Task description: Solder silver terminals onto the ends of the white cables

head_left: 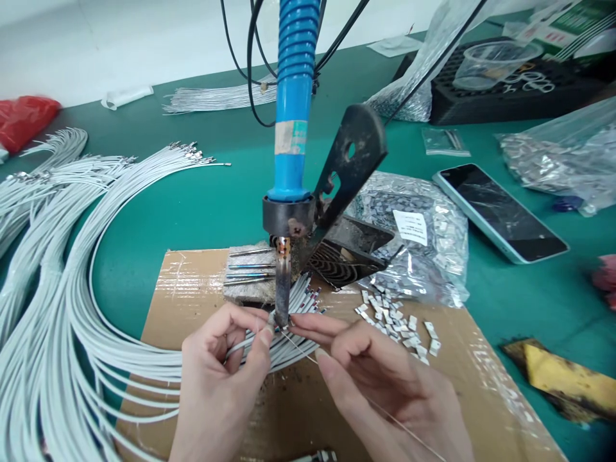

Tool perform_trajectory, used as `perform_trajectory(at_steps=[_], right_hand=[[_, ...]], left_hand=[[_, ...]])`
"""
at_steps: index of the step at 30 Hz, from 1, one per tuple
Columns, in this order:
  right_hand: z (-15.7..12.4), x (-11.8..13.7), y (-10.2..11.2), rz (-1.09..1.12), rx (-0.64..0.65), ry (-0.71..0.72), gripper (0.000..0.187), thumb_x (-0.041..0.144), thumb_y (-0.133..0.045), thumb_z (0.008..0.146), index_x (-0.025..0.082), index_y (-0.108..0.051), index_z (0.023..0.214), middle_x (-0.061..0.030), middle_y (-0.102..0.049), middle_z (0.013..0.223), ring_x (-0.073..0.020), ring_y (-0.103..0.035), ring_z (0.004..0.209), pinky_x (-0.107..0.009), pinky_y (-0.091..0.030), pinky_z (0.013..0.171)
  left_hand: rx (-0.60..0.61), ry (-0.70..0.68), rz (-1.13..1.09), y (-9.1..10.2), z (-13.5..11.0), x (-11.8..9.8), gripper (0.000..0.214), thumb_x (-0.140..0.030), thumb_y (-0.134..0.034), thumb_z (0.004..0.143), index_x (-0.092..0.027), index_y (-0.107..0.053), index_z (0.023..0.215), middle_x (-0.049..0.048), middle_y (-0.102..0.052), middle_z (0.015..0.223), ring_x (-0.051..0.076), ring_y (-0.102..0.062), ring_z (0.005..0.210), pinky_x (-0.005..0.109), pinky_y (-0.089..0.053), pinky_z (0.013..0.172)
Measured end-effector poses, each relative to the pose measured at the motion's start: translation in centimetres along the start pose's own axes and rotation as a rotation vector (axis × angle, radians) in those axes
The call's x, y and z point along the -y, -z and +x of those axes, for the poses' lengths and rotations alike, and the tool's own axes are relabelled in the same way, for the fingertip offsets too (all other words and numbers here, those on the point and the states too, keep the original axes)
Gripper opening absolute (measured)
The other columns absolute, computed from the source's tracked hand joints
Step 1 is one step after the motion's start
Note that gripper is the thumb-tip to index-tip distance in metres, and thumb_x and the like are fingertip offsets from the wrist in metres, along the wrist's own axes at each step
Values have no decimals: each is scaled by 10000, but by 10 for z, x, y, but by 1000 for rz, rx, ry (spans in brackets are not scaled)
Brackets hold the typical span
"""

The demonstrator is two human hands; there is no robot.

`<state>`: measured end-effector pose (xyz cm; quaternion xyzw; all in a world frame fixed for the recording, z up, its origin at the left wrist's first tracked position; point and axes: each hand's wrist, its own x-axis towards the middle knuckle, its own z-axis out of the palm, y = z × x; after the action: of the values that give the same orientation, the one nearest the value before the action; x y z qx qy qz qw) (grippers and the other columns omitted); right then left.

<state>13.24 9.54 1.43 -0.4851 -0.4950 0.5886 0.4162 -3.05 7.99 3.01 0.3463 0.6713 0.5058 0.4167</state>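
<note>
A blue-handled soldering iron (292, 96) hangs tip-down in a black bracket (353, 154). Just left of its tip, my left hand (224, 378) is closed, thumb and forefinger pinching the end of a white cable (248, 340). My right hand (385, 385) is at the right of the tip, its fingers closed round a thin solder wire (402, 427) that runs from the tip down across the palm. Some of its fingertips are beside the joint; any small part there is too hidden to make out. Behind the hands lies a fan of white cable ends (308, 298).
Bundled white cables (72, 276) fill the left side. Cardboard (192, 276) lies under the work, with small metal pieces (399, 321) scattered at right. Farther right are a plastic bag (433, 218), a phone (505, 212) and a dirty yellow sponge (563, 378).
</note>
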Motion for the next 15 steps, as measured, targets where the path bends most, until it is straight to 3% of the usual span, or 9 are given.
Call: perform_trajectory(at_steps=[3,7,15], right_hand=[[0,2,-4,17,-38,-8,242,292,-703,912,246,-630,686,-59,-812,1152,-229,-781,1056,-275,-619,923],[-1,4,-9,43,-115,-21,254,301,-704,898,240,-622,665,-69,-812,1137,-239,-786,1031,-284,-617,922],[0,5,-6,-45,-59,33,249,268,-681,902,240,-613,664,-82,-821,1124,-237,-795,1010,-272,-619,898]], left_hand=[[63,0,27,4,0,3,128,-136,-735,825,-202,-719,717,25,-787,846,130,-693,710,149,-497,587],[62,-1,42,7,0,5,151,-154,-710,866,-203,-710,724,20,-775,857,121,-681,725,139,-492,599],[60,0,58,7,1,5,141,-150,-718,852,-200,-720,719,14,-777,848,109,-685,688,135,-507,607]])
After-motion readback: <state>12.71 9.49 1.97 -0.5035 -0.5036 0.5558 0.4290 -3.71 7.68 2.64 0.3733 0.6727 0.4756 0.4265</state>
